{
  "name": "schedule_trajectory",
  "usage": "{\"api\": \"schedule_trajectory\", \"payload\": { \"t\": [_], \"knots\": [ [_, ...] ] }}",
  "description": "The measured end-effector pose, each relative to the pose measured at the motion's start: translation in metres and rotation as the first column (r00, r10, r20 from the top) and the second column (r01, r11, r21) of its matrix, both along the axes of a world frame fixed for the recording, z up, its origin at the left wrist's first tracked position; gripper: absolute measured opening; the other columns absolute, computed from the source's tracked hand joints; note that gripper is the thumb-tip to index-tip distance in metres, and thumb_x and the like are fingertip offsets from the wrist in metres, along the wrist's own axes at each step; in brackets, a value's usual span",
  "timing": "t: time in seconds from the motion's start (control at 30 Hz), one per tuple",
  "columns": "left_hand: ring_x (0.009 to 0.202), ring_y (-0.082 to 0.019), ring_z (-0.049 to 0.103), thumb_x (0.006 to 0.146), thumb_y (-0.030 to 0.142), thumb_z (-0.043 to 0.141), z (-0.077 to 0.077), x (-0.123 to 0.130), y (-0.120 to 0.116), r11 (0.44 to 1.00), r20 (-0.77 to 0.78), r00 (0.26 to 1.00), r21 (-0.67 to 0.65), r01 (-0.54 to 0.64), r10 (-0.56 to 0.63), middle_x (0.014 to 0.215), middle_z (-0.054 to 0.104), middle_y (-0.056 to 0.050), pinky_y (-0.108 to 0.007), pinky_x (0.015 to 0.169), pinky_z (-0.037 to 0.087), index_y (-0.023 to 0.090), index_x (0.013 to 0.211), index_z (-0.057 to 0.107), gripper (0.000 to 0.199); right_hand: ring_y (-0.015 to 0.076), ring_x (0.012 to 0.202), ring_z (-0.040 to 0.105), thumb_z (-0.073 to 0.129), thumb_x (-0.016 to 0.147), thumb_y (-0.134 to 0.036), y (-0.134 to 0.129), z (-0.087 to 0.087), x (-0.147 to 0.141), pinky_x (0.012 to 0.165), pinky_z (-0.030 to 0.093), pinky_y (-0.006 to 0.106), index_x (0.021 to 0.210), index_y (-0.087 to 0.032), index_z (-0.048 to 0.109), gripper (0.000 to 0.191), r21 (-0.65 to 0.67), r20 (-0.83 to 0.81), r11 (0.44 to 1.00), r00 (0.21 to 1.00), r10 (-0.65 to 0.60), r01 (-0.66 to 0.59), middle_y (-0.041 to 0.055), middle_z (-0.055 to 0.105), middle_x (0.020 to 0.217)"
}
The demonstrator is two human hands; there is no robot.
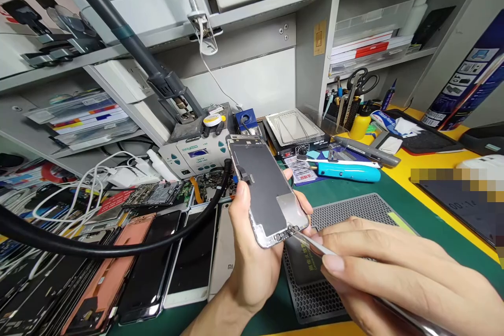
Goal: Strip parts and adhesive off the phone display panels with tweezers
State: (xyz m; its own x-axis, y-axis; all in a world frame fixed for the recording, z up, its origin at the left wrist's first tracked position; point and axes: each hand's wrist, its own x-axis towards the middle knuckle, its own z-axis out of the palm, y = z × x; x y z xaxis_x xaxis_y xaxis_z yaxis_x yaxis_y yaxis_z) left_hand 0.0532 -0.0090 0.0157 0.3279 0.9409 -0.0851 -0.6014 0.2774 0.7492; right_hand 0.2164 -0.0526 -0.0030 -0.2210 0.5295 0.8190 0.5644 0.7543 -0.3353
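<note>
Head view: I see a phone screen (263, 178) held back-side up, above the grey pad (350, 210).
Its back is dark grey with a silvery patch near the lower corner, a pale frame and a ribbon at the side; my left hand (254, 265) pinches it by the edges, while my right hand's (397, 273) fingers press together around tweezers (317, 244), tips at its bottom edge. I read "MI" on a pale phone (221, 254); the dark phone (466, 215) shows "00:1", its last digit probably 4.

Matt-backed phone screen (262, 184) and smooth, shiny metal tweezers (318, 245)
</note>
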Motion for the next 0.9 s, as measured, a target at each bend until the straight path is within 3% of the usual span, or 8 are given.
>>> {"api": "schedule_trajectory", "payload": {
  "t": [0.17, 0.37, 0.6, 0.77, 0.9],
  "knots": [
    [0.065, -0.019, 0.058, 0.093, 0.072, 0.030, 0.001, 0.002, 0.000, 1.000, 0.004, 1.000, 0.009, -0.012, 0.012, 0.082, 0.065, -0.008, -0.030, 0.064, 0.048, 0.017, 0.120, 0.058, 0.068, 0.0141, 0.080, 0.079, 0.071, 0.092, -0.028, 0.004, 0.010, -0.005, 0.082, 0.062, 0.018, 0.094, -0.023, 0.074, 0.006, 0.040, -0.010, 0.999, 0.999, 0.034, -0.034, 0.0011, 0.081, 0.088],
    [0.063, -0.019, 0.056, 0.092, 0.072, 0.030, 0.000, 0.003, 0.001, 0.999, 0.041, 0.999, -0.033, -0.011, 0.012, 0.082, 0.064, -0.009, -0.031, 0.061, 0.047, 0.016, 0.119, 0.059, 0.069, 0.0109, 0.079, 0.079, 0.071, 0.089, -0.014, 0.006, 0.021, -0.001, 0.092, 0.057, 0.015, 0.087, -0.017, 0.075, 0.006, 0.093, 0.031, 0.993, 0.997, 0.065, -0.068, 0.0033, 0.082, 0.084],
    [0.064, -0.019, 0.056, 0.092, 0.073, 0.029, -0.001, 0.002, 0.001, 0.999, 0.060, 0.998, -0.048, 0.012, -0.009, 0.083, 0.064, -0.008, -0.030, 0.061, 0.047, 0.017, 0.120, 0.058, 0.069, 0.0125, 0.085, 0.078, 0.076, 0.083, -0.010, 0.007, 0.017, 0.008, 0.097, 0.056, 0.018, 0.095, -0.015, 0.076, 0.013, 0.069, 0.106, 0.987, 0.984, 0.141, -0.148, 0.0060, 0.082, 0.092],
    [0.064, -0.020, 0.057, 0.092, 0.072, 0.031, -0.001, 0.002, 0.002, 0.998, 0.078, 0.997, -0.062, 0.011, -0.006, 0.082, 0.063, -0.008, -0.030, 0.061, 0.047, 0.016, 0.122, 0.058, 0.069, 0.0111, 0.081, 0.078, 0.072, 0.087, -0.011, 0.008, 0.015, 0.004, 0.094, 0.057, 0.017, 0.090, -0.018, 0.075, 0.008, 0.099, 0.053, 0.992, 0.996, 0.071, -0.075, 0.0034, 0.082, 0.087],
    [0.064, -0.019, 0.057, 0.091, 0.073, 0.032, 0.000, 0.003, 0.001, 0.995, 0.097, 0.995, -0.095, 0.027, -0.018, 0.082, 0.063, -0.008, -0.029, 0.061, 0.046, 0.016, 0.122, 0.057, 0.069, 0.0120, 0.083, 0.079, 0.070, 0.090, -0.014, 0.008, 0.016, 0.002, 0.094, 0.057, 0.017, 0.092, -0.017, 0.074, 0.005, 0.097, 0.097, 0.991, 0.991, 0.087, -0.097, 0.0043, 0.081, 0.089]
  ]
}}
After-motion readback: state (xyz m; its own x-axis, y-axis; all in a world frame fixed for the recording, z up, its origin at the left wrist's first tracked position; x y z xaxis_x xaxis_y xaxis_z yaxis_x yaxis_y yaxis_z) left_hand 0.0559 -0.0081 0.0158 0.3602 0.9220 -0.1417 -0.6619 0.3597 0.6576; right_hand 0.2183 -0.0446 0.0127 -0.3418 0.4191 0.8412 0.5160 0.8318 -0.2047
